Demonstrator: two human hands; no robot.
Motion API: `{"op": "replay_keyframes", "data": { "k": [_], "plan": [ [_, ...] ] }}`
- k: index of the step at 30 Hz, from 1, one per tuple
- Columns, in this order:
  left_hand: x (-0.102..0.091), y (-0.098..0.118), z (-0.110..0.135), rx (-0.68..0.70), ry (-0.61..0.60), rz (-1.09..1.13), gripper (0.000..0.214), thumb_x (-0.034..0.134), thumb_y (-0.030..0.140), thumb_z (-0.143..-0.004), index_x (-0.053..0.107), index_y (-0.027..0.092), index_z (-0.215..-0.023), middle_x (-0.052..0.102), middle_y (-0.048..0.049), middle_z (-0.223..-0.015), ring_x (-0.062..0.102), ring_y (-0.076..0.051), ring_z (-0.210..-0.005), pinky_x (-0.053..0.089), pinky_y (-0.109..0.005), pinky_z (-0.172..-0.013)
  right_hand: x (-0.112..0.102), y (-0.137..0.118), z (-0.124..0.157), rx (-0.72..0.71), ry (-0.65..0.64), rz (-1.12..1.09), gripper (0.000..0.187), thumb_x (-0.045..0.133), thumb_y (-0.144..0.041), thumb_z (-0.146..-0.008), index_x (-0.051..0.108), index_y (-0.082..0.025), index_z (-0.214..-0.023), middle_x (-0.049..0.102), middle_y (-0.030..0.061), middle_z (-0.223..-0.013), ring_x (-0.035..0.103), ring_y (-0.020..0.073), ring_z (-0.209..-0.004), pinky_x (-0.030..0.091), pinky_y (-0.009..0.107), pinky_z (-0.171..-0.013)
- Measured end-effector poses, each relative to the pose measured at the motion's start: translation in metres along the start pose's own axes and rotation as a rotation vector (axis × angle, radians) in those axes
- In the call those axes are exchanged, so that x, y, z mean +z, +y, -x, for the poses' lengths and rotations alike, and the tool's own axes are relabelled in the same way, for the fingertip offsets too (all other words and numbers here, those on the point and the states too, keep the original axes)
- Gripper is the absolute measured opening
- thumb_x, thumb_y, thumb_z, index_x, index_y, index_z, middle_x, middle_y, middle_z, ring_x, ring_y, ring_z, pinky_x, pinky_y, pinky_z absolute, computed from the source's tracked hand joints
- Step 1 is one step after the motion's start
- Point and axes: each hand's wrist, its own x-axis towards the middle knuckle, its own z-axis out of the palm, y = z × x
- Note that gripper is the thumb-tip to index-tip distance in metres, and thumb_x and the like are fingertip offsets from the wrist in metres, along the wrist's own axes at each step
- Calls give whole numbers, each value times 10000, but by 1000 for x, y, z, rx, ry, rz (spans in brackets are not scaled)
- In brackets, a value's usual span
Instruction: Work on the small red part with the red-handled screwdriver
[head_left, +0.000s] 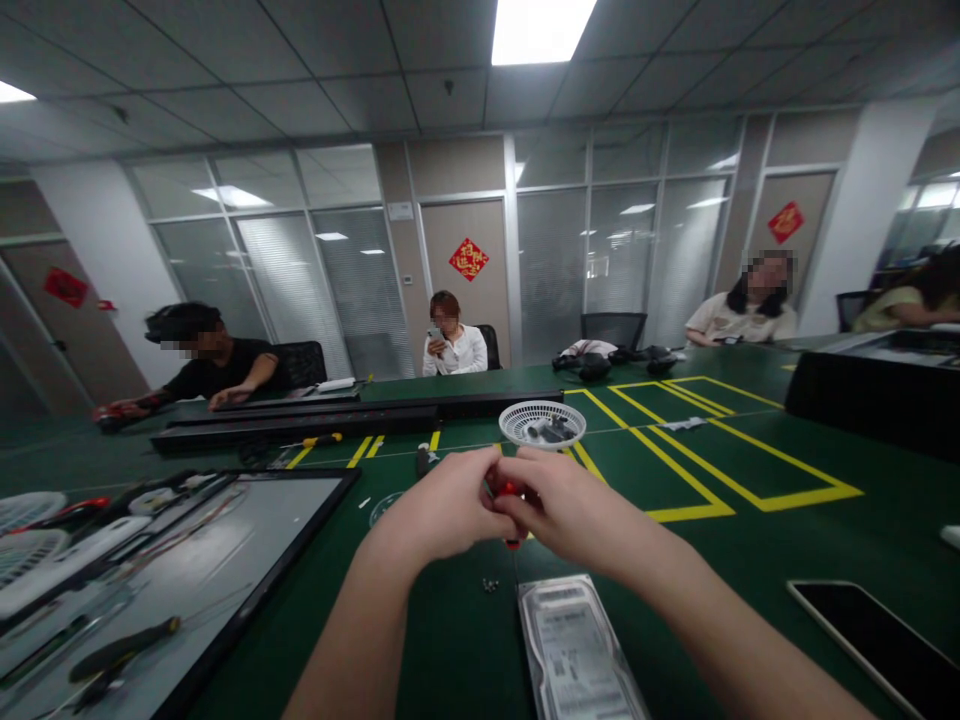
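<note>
My left hand (pixel 454 500) and my right hand (pixel 566 490) meet in front of me, fingers closed round a small red-handled screwdriver (pixel 513 544). Most of its handle is hidden by the fingers. Its thin shaft points down toward the far left corner of a silver hard drive (pixel 574 650), which lies label up on the table; whether the tip touches it I cannot tell. A little pile of small screws (pixel 490 585) lies left of the drive.
A white basket (pixel 541 408) holding small parts stands beyond my hands on the green table (pixel 450 640). At left lies a flat panel (pixel 247 560) with a screwdriver (pixel 124 648) on it. A phone (pixel 885 640) lies at right. Several people sit around the table.
</note>
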Motion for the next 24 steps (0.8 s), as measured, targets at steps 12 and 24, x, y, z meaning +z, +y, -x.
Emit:
{"op": "replay_keyframes", "data": {
  "k": [12,24],
  "plan": [
    [-4,2,4,54,-23,-108,241,708,217,-733,632,208,-962,714,-7,-900,649,-180,-768,440,-266,-623,-5,-4,6,0,-35,-8,230,577,-12,-924,714,-191,-971,679,52,-990,615,175,-888,432,303,-789],
    [-3,4,5,60,-38,14,333,783,220,-726,601,212,-1004,727,-6,-921,677,-181,-777,477,-264,-623,-6,-6,8,-5,-18,12,128,650,-76,-915,682,-200,-924,669,37,-965,600,173,-860,434,301,-768]
  ]
}}
